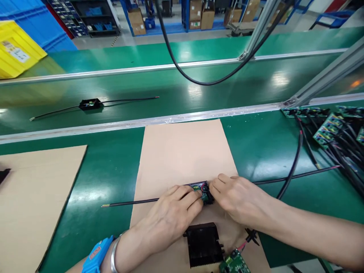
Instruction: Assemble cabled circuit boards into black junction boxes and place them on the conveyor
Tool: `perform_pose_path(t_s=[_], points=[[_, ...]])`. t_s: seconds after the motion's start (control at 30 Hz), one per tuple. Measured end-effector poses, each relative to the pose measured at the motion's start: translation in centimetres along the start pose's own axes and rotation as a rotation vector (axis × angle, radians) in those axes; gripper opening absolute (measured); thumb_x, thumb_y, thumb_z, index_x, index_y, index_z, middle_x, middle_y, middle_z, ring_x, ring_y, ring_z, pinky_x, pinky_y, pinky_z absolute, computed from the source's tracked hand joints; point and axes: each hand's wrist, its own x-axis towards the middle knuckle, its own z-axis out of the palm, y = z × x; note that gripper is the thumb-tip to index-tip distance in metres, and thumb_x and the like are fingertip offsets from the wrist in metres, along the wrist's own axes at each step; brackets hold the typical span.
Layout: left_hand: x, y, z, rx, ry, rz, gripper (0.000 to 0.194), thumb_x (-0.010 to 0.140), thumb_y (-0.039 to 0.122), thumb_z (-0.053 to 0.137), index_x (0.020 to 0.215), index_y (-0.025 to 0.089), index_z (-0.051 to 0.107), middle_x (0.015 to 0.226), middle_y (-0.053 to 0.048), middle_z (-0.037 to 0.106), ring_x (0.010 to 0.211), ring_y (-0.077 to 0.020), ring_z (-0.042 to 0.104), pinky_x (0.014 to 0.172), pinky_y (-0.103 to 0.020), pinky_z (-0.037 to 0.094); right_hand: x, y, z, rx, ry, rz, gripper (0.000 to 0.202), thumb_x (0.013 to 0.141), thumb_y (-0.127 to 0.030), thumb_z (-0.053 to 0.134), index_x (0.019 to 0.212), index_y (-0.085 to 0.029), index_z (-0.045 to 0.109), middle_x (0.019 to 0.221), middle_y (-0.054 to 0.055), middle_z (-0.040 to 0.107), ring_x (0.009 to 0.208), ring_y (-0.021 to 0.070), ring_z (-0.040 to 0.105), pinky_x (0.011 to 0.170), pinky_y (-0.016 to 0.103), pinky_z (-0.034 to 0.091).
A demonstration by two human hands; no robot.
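Left hand (172, 214), fingers half-curled, over green circuit board (205, 197) in black plastic box (211, 197) on tan cardboard sheet (184, 149); right hand (237, 197), fingers bunched, at box's right end; grips unclear. Seemingly adjusting board; next needs steadiness.

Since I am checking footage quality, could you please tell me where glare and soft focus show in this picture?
Head view, surfaces: whitish glare on the long, glossy green strip and the smooth green tabletop; head view, background: the brown cardboard boxes look rather soft; head view, foreground: the left hand, right hand and small green circuit board look crisper.
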Motion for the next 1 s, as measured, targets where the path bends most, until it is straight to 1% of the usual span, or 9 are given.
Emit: perform_pose_path(t_s=[0.23, 0.33, 0.43, 0.53, 0.63, 0.7, 0.8, 0.9, 1.0], points=[[0.1, -0.2, -0.1, 0.047, -0.016, 0.019, 0.028, 0.09, 0.006, 0.04, 0.111, 0.011, 0.059, 0.131, -0.009, 0.055, 0.108, -0.0259, 0.051, 0.092, -0.041, 0.05, 0.1, -1.1, 1.0, -0.215, 0.038, 0.036, 0.016, 0.079, -0.003, 0.049, 0.085, -0.01, 0.063, 0.074, 0.011, 0.056, 0.065, 0.0239, 0.052, 0.044, 0.032, 0.033], [-0.2, -0.1, -0.1, 0.093, -0.017, 0.012, 0.037, 0.087, 0.002, 0.041, 0.119, 0.014, 0.057, 0.145, -0.004, 0.045, 0.111, -0.0254, 0.048, 0.092, -0.04, 0.049, -0.2, -0.4, 1.1, -0.087, 0.077, 0.056, 0.018, 0.079, -0.003, 0.051, 0.089, -0.012, 0.063, 0.081, 0.009, 0.057, 0.07, 0.0232, 0.054, 0.048, 0.032, 0.038], [-0.4, 0.1, -0.1, 0.12, -0.028, -0.005, 0.047, 0.084, 0.0, 0.042, 0.127, 0.018, 0.052, 0.15, -0.001, 0.041, 0.112, -0.0244, 0.048, 0.092, -0.038, 0.049, -0.8, 0.7, 1.5, 0.072, 0.165, 0.075, 0.019, 0.085, -0.005, 0.048, 0.095, -0.014, 0.062, 0.089, 0.008, 0.059, 0.075, 0.0202, 0.053, 0.056, 0.031, 0.041], [-0.2, 0.8, -0.1, 0.173, -0.036, -0.003, 0.043, 0.086, 0.003, 0.044, 0.123, 0.022, 0.054, 0.149, -0.002, 0.043, 0.109, -0.0249, 0.051, 0.088, -0.039, 0.049, -1.3, 1.4, 2.3, 0.085, 0.295, -0.033, 0.022, 0.094, -0.01, 0.041, 0.093, -0.013, 0.063, 0.085, 0.008, 0.059, 0.074, 0.0201, 0.05, 0.061, 0.033, 0.041], [0.4, 1.5, -0.1, 0.285, -0.005, 0.022, 0.031, 0.091, 0.011, 0.044, 0.119, 0.019, 0.055, 0.14, -0.011, 0.053, 0.11, -0.0274, 0.053, 0.087, -0.04, 0.048, -1.2, 1.5, 3.0, 0.028, 0.404, -0.146, 0.028, 0.096, -0.012, 0.037, 0.09, -0.012, 0.064, 0.085, 0.01, 0.061, 0.075, 0.0211, 0.049, 0.063, 0.035, 0.037], [0.7, 1.7, -0.1, 0.333, -0.006, 0.034, 0.03, 0.093, 0.013, 0.043, 0.121, 0.016, 0.054, 0.133, -0.014, 0.058, 0.11, -0.0278, 0.053, 0.087, -0.04, 0.048, -1.0, 1.6, 3.3, 0.013, 0.43, -0.164, 0.031, 0.097, -0.012, 0.035, 0.09, -0.012, 0.065, 0.088, 0.011, 0.062, 0.075, 0.0214, 0.05, 0.063, 0.036, 0.035], [0.5, 1.2, -0.1, 0.271, -0.03, 0.038, 0.033, 0.092, 0.012, 0.043, 0.123, 0.016, 0.054, 0.136, -0.011, 0.057, 0.11, -0.026, 0.054, 0.088, -0.038, 0.048, -0.9, 1.9, 4.1, 0.089, 0.44, -0.126, 0.03, 0.097, -0.011, 0.035, 0.092, -0.011, 0.065, 0.087, 0.01, 0.063, 0.077, 0.0213, 0.05, 0.064, 0.036, 0.036], [-0.2, 0.3, 0.0, 0.154, 0.011, 0.033, 0.04, 0.086, 0.009, 0.043, 0.124, 0.014, 0.054, 0.145, -0.007, 0.049, 0.116, -0.0253, 0.052, 0.094, -0.037, 0.047, -1.1, 2.2, 4.6, 0.239, 0.476, -0.063, 0.029, 0.095, -0.007, 0.036, 0.097, -0.014, 0.064, 0.087, 0.008, 0.064, 0.08, 0.0203, 0.051, 0.068, 0.035, 0.037], [-0.7, -0.3, 0.2, 0.137, 0.036, 0.033, 0.047, 0.08, 0.006, 0.046, 0.126, 0.01, 0.054, 0.153, -0.012, 0.037, 0.12, -0.0257, 0.051, 0.1, -0.037, 0.044, -1.0, 1.9, 4.1, 0.431, 0.454, 0.054, 0.02, 0.091, -0.012, 0.045, 0.098, -0.018, 0.062, 0.089, 0.006, 0.062, 0.084, 0.0205, 0.051, 0.074, 0.036, 0.039]])
